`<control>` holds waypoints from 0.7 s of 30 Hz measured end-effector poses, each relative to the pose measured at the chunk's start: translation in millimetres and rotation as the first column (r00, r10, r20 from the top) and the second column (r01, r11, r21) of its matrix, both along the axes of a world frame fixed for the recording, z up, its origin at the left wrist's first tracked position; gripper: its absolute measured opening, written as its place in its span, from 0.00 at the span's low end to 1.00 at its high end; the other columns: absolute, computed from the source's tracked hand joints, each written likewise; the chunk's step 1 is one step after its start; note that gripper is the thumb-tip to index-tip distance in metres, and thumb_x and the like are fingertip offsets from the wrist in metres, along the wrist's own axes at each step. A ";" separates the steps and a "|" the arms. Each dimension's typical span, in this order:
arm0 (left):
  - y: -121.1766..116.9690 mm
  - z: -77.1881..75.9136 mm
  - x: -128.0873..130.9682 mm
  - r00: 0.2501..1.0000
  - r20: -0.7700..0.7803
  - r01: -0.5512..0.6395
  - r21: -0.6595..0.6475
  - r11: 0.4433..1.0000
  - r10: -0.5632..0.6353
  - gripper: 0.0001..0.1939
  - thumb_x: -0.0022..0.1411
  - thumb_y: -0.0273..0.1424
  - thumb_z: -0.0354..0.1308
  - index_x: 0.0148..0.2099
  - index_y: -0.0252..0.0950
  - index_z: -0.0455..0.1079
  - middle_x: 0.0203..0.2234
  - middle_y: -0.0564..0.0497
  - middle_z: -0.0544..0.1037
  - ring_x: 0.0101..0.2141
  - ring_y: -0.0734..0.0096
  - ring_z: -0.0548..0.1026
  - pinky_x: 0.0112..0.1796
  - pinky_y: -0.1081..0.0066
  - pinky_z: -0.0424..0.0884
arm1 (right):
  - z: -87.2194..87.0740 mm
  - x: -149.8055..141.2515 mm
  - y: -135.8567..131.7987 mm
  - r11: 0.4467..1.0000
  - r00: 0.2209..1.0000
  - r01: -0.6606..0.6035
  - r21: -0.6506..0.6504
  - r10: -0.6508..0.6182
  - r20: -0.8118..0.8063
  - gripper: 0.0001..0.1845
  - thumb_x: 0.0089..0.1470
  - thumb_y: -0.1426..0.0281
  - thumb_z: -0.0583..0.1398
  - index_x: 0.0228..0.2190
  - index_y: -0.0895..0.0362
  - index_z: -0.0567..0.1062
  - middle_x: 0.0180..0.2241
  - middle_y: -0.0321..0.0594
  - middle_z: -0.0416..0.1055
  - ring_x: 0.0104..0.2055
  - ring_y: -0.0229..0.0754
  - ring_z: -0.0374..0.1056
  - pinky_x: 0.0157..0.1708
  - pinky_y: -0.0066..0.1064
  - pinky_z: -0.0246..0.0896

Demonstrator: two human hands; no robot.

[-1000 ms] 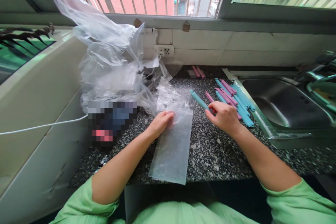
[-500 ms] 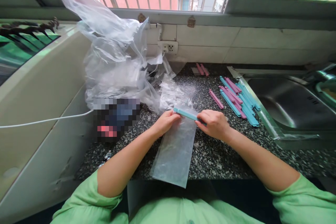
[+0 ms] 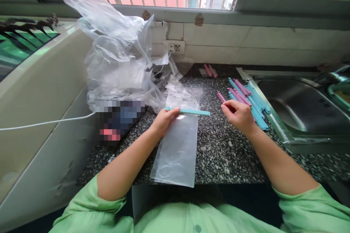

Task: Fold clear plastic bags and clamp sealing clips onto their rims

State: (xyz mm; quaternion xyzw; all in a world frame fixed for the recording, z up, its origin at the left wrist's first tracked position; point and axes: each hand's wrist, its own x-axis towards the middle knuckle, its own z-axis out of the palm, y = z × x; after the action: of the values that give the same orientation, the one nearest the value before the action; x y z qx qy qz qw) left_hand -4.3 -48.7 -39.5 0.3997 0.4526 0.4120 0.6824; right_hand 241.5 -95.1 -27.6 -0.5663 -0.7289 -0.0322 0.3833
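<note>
My left hand (image 3: 163, 121) is closed on the left end of a light blue bag sealing clip (image 3: 194, 111), its thumb on top. The clip lies crosswise over a clear plastic bag (image 3: 177, 153), which hangs flat toward the counter's front edge. To the right, my right hand (image 3: 240, 115) is off the clip, with thumb and forefinger curled together. It is at a single pink sealing clip (image 3: 221, 97), whose near end it hides; whether the fingers grip it I cannot make out. Beside that hand lies a pile of blue sealing clips (image 3: 258, 109) and pink sealing clips (image 3: 240, 96).
Crumpled clear plastic bags (image 3: 117, 58) are heaped at the back left. A blurred dark object (image 3: 123, 120) with a white cable (image 3: 54, 123) lies before them. At the right is a steel sink (image 3: 290, 105). Two pink clips (image 3: 210, 70) lie near the wall, below a socket (image 3: 175, 47).
My right hand has let go of the blue clip and moved right to the loose pink clip. My left hand, with clip and bag, has shifted slightly left.
</note>
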 end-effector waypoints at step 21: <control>-4.0 -13.8 1.9 0.946 -0.100 0.322 0.230 0.918 -0.307 0.15 0.42 0.38 0.64 0.29 0.32 0.69 0.21 0.54 0.70 0.25 0.75 0.65 0.29 0.75 0.60 | -26.1 -29.1 -7.0 0.980 0.902 -0.168 -0.104 0.195 0.385 0.08 0.54 0.69 0.55 0.33 0.58 0.74 0.29 0.40 0.73 0.29 0.38 0.67 0.28 0.27 0.56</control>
State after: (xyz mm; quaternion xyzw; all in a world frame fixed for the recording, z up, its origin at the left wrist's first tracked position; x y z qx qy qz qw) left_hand -2.4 -52.7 -53.3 0.5604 0.3494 0.3366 0.6712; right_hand 212.4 -102.1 -53.8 -0.4907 -0.8412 -0.0845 0.2106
